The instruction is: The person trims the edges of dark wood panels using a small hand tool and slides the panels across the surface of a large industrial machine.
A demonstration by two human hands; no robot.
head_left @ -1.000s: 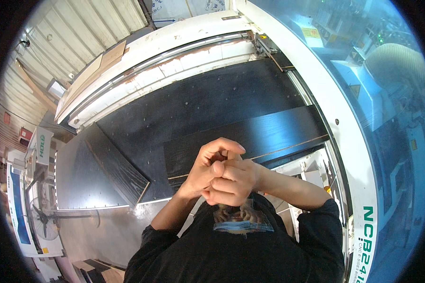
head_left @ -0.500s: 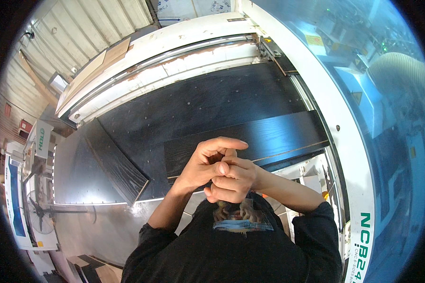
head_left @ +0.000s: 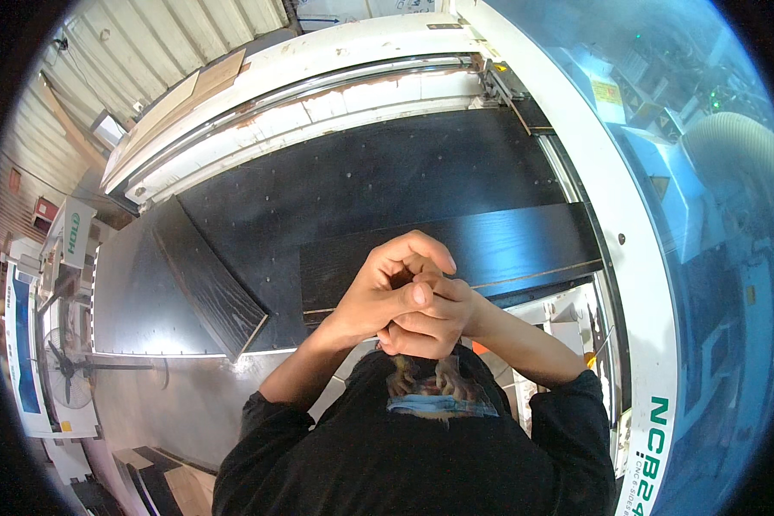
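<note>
My two hands are clasped together in front of my chest, above the near edge of the machine bed. My left hand (head_left: 377, 288) is closed against my right, its thumb across the right fingers and its index finger arched above them. My right hand (head_left: 434, 320) is curled into the left, fingers bent; no object shows between them. Beyond the hands lies a long dark wood-grain board (head_left: 516, 241), partly covered by them. A second dark board (head_left: 211, 284) lies slanting on the left of the black bed (head_left: 353, 185). Neither hand touches a board.
A white machine frame (head_left: 576, 163) with a blue see-through cover (head_left: 722, 292) rises on the right. A white beam with a rail (head_left: 318, 82) runs along the back. At the left stand a fan (head_left: 67, 368) and a control cabinet (head_left: 26, 344). Board pieces (head_left: 185, 482) lie at lower left.
My clasped hands have shifted slightly, the left index finger rising a little. The view has tilted a little. Both boards stay where they were.
</note>
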